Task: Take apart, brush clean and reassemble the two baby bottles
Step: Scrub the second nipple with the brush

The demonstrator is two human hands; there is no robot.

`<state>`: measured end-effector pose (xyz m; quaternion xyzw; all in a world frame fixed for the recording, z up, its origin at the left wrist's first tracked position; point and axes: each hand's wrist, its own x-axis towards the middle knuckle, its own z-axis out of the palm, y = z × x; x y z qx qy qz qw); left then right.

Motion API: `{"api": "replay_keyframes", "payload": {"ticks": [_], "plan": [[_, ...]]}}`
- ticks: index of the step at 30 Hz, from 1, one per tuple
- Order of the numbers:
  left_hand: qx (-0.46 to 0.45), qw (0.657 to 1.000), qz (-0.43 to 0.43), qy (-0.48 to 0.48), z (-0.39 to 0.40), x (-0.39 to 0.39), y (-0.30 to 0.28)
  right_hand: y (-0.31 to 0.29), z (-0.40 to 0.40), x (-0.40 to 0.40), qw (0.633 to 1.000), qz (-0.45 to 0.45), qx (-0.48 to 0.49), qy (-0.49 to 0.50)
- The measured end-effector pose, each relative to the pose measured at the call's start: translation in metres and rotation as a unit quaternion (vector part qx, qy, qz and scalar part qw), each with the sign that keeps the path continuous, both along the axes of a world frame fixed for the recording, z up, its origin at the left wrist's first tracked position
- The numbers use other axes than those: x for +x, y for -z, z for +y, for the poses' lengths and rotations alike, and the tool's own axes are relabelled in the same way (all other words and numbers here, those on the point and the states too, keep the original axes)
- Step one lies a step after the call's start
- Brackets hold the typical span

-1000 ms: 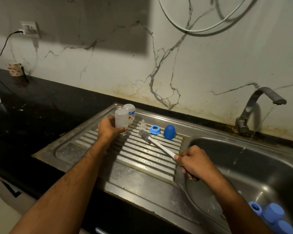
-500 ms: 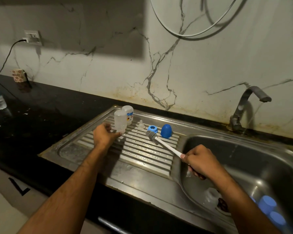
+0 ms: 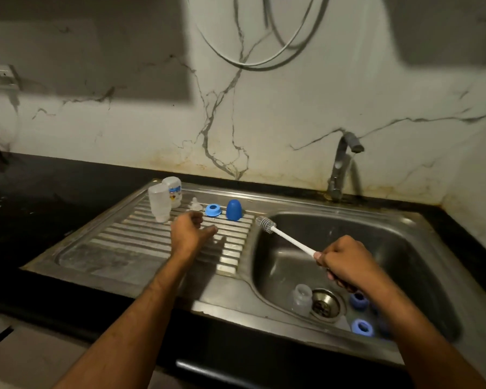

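Gripping the brush point(image 3: 285, 238) by its white handle, the right hand point(image 3: 345, 262) holds it over the sink point(image 3: 399, 248), bristles up toward the drainboard point(image 3: 129, 242). The left hand point(image 3: 190, 234) hovers above the drainboard, fingers loosely curled, holding nothing. Behind it stand two clear bottles point(image 3: 159, 203) touching each other, then a teat point(image 3: 196, 204), a blue ring point(image 3: 213, 210) and a blue cap point(image 3: 233, 210). In the sink lie another bottle point(image 3: 302, 299) beside the drain point(image 3: 324, 304) and more blue parts point(image 3: 362, 327).
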<state>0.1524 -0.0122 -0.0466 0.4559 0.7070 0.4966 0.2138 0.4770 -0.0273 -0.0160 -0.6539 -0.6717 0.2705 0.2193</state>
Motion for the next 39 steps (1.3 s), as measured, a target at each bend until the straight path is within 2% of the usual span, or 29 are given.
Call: {"api": "replay_keyframes", "payload": {"ticks": [5,14,19,25,31,39], "plan": [[0.015,0.998,0.002,0.056,0.022,0.065,-0.002,-0.001,-0.005,0.054,0.999,0.003,0.015,0.052],[-0.020,0.989,0.011,0.144,0.059,0.171,0.007,0.014,-0.004,0.136,0.991,-0.007,0.023,0.129],[-0.041,0.977,0.082,0.191,0.084,0.223,0.025,0.018,0.002,0.161,0.989,-0.011,-0.002,0.148],[-0.110,0.938,0.166,0.283,0.124,0.263,0.052,0.016,0.014,0.167,0.989,-0.009,-0.009,0.149],[-0.188,0.876,0.288,0.340,0.154,0.286,0.081,0.016,0.036,0.166,0.988,-0.034,0.003,0.148],[-0.222,0.818,0.346,0.401,0.162,0.296,0.114,0.042,0.061,0.163,0.988,-0.027,-0.019,0.149]]}}
